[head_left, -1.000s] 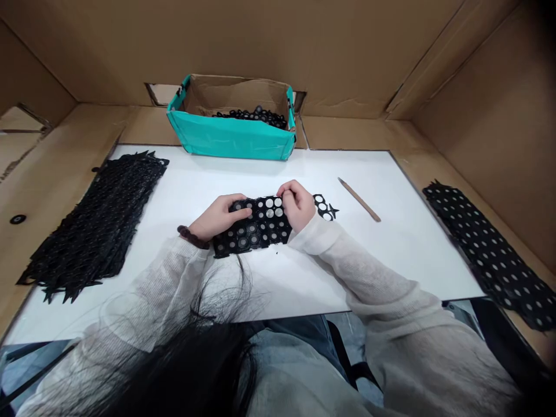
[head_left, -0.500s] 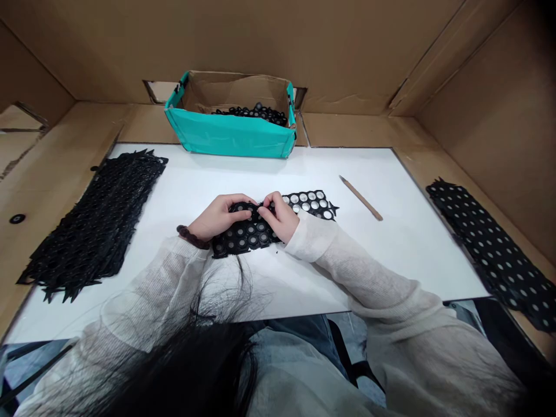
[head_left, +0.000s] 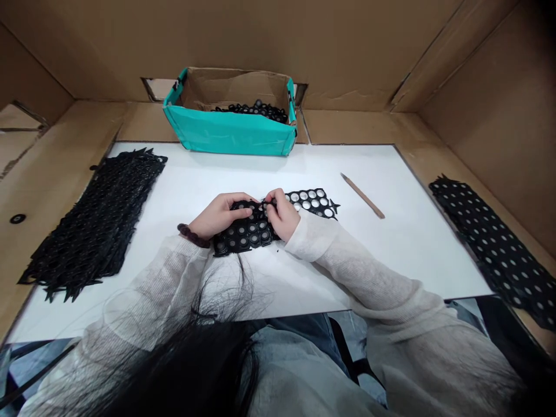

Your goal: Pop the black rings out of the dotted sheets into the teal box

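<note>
A black perforated rubber sheet (head_left: 243, 233) lies on the white board between my hands. Its right part shows open round holes with the white board behind them, while the left part still carries ring-like discs. My left hand (head_left: 220, 214) grips the sheet's upper left edge, thumb on top. Closed in a pinch, my right hand (head_left: 283, 217) is at the sheet's upper middle, at the border of the open holes. Whether a loose ring sits between its fingertips is hidden.
A teal-sided cardboard box (head_left: 230, 138) at the back holds many small black rings (head_left: 260, 109). A pointed wooden stick (head_left: 362, 196) lies right. Black sheets are stacked at left (head_left: 95, 214), and dotted black sheets (head_left: 490, 237) lie at far right. One black ring (head_left: 18, 218) rests far left.
My right hand's fingers have shifted slightly and curled more at the sheet's upper middle. My left hand keeps its hold in nearly the same place. The whole view has shifted a little.
</note>
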A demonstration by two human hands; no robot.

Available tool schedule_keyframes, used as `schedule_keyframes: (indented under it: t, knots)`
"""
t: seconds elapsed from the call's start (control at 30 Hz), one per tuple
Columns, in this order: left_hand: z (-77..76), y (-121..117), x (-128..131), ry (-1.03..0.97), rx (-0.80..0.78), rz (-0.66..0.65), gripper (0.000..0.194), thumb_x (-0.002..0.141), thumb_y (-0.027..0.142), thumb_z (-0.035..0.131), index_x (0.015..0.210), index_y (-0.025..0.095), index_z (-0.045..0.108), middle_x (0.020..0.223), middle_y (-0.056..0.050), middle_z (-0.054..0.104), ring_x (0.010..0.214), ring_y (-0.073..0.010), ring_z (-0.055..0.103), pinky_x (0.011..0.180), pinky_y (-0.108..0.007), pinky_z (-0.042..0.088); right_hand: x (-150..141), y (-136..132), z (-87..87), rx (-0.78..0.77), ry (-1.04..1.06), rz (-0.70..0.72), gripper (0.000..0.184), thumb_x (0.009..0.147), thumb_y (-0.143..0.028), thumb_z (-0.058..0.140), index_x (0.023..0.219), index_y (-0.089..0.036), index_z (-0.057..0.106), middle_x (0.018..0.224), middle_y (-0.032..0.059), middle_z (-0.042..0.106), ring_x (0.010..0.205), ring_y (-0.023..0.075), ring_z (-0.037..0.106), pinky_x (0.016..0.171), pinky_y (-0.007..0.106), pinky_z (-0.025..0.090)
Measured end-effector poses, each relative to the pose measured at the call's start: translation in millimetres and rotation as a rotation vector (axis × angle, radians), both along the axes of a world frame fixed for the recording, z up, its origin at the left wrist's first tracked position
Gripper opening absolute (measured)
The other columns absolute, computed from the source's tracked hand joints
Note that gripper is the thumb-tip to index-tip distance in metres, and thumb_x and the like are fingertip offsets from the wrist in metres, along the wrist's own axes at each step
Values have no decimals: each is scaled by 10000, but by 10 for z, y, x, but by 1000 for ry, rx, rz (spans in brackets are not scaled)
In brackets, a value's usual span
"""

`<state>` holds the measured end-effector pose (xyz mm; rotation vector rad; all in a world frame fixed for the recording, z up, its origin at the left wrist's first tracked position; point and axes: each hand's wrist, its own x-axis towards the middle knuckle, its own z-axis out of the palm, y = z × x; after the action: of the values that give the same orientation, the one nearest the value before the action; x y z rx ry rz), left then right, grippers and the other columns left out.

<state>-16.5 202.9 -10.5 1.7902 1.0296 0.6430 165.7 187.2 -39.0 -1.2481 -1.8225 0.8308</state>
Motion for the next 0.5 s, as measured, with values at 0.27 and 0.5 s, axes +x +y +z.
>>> schedule_keyframes:
  t: [0.27, 0.5]
  knots:
    - [11, 8, 14, 99, 93, 23, 280, 797, 281, 518, 1034, 146, 582, 1057, -56, 629, 1008, -204, 552, 946, -353, 384, -3, 80, 12, -271, 281, -123, 225, 777, -107, 311, 859, -202, 497, 574, -57, 401, 538, 110, 409, 571, 250, 335]
    - [-10, -45, 65, 260, 129, 8, 233, 849, 348, 429, 849, 151, 554, 867, -51, 623, 822, -192, 547, 792, -339, 412, -61, 62, 84, -413, 450, -271, 223, 766, -78, 312, 800, -202, 493, 488, -74, 379, 473, 90, 368, 495, 216, 277]
